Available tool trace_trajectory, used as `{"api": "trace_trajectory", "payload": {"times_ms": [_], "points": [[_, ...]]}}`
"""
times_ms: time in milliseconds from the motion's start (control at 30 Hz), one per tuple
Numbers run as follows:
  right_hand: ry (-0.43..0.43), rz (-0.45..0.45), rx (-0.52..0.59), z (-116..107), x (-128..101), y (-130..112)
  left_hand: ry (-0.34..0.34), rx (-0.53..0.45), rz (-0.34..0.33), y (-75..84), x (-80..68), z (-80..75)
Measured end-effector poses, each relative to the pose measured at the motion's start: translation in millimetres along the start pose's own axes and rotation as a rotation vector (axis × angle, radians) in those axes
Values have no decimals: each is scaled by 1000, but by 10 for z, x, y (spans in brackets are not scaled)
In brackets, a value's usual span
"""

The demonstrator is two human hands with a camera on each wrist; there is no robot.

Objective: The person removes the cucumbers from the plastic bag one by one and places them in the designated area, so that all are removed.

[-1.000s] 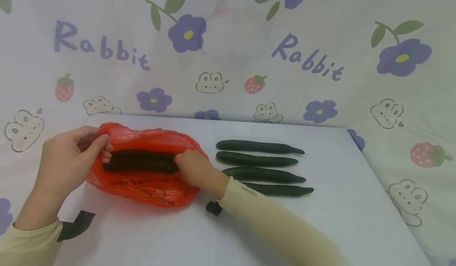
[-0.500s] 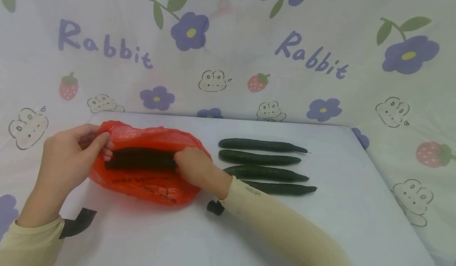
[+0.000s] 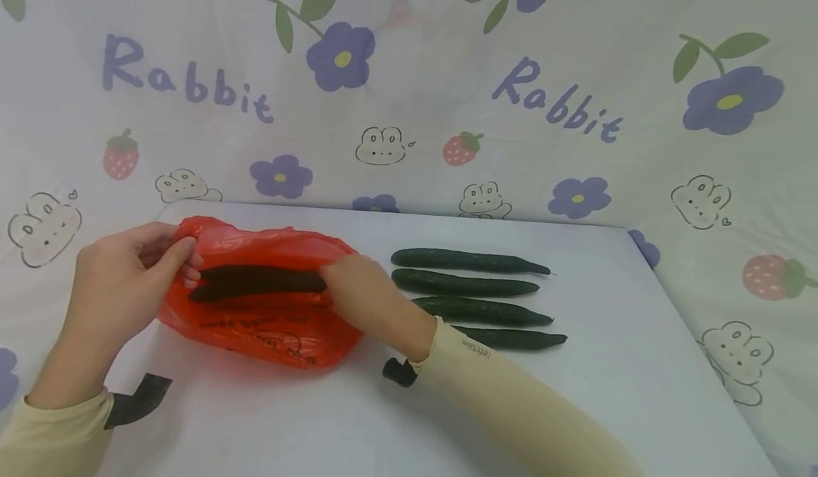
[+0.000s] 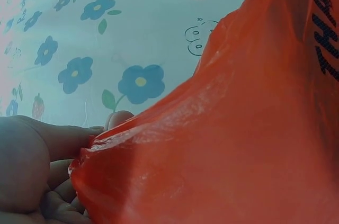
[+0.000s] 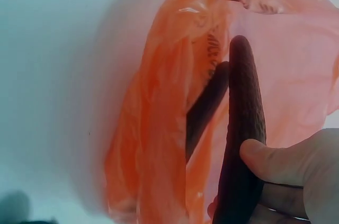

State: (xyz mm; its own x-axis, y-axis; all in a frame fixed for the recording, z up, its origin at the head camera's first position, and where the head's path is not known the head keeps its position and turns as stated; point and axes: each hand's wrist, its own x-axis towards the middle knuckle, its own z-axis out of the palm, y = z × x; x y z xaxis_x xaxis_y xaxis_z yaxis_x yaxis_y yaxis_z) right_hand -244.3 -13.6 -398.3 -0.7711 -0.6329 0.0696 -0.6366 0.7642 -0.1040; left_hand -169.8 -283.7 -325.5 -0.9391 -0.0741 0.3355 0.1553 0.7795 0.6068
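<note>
A red plastic bag (image 3: 281, 346) lies with its mouth spread at the left of the table. My left hand (image 3: 124, 282) pinches its rim between thumb and fingers, as the left wrist view also shows on the bunched red film (image 4: 175, 144). Over the opening, my right hand (image 3: 371, 296) grips a dark green cucumber (image 5: 244, 91), thumb on one side and fingers curled beneath. A second cucumber (image 5: 208, 107) rests inside the bag beside it, partly hidden by the bag's wall. The gripped cucumber's far end is covered by my hand in the head view.
To the right of the bag, several cucumbers (image 3: 473, 260) lie in a row on the white table (image 3: 613, 363); my right arm overlaps the nearest ones. Behind the table hangs a cloth (image 3: 409, 101) printed with flowers and rabbits.
My right hand has shifted a little to the right with its cucumber. The two cucumbers in the bag now look separated at their left ends. My left hand keeps its place on the rim.
</note>
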Motion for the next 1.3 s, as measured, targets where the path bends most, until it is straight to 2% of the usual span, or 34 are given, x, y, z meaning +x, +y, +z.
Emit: {"api": "trace_trajectory", "payload": {"times_ms": [133, 433, 833, 1100, 1300], "points": [[36, -9, 21, -58, -94, 88, 0, 2, 1, 3, 9, -5], [32, 35, 54, -135, -276, 248, -21, -11, 7, -14, 17, -6], [134, -22, 159, -157, -519, 412, -8, -5, 4, 16, 1, -3], [183, -41, 137, -205, -647, 493, -13, -1, -13, 5, -4, -17], [197, -23, 120, -239, -736, 550, -17, -6, -19, -2, -7, -12]]}}
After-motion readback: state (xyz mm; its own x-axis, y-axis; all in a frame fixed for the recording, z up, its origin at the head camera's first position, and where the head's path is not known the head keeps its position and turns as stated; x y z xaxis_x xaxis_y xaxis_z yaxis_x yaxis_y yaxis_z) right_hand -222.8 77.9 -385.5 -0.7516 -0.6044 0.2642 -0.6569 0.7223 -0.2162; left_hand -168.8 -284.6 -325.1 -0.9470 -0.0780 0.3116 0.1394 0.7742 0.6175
